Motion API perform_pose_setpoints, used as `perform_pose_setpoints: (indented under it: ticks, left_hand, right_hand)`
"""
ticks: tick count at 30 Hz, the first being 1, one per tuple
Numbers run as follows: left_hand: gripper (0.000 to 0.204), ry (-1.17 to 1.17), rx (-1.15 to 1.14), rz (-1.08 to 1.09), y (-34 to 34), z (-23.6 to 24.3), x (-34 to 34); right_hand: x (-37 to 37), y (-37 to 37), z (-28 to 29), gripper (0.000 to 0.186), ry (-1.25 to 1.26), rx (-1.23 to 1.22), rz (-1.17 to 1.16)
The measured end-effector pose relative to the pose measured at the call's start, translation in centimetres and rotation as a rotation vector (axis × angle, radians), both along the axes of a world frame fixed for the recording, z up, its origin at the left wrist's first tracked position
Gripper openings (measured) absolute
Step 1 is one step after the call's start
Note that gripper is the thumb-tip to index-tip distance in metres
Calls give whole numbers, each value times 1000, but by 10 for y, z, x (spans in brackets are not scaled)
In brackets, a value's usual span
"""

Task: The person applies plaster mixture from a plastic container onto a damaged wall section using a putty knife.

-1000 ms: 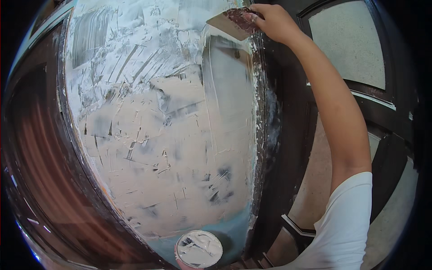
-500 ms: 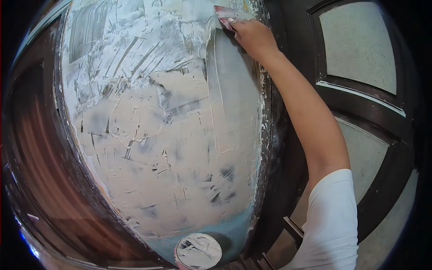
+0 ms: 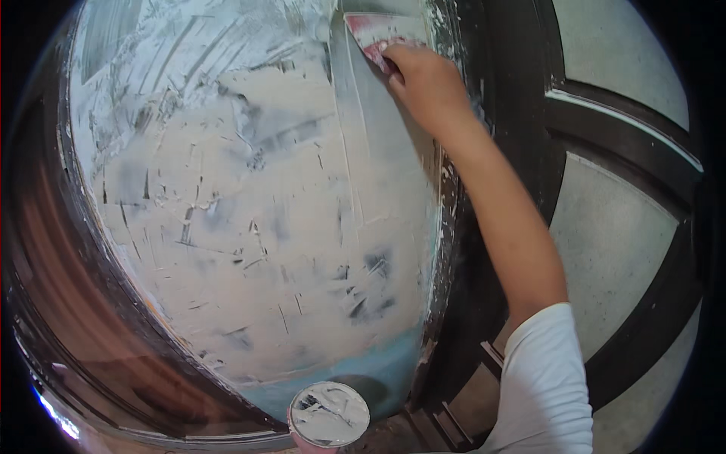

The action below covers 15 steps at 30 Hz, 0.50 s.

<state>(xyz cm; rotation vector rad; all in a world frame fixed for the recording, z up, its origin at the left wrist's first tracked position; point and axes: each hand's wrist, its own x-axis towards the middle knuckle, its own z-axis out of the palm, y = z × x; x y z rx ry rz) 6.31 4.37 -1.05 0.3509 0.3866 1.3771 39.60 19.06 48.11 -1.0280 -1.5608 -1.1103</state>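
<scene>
Below, the left hand (image 3: 311, 449) holds a tub (image 3: 291, 418) of paste (image 3: 336, 424) — the right hand (image 3: 432, 85), a scraper (image 3: 380, 32).

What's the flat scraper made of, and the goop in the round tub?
The scraper might be thin metal or stiff plastic: its edge looks straight, but smears hide its finish. The goop looks like thick, fairly dull, pale paste, maybe putty, because its surface keeps ridges and dents.
</scene>
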Motion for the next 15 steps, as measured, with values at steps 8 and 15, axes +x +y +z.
perform_pose_setpoints:
  ticks: [8,15]
  left_hand:
    - [63,53,-50,-25,-26,-22,-16]
    - [63,101,-82,-10,-48,-38,-17]
  right_hand:
    - [-8,9,-252,20,67,66,126]
    - [-19,-9,-468,18,207,-61,171]
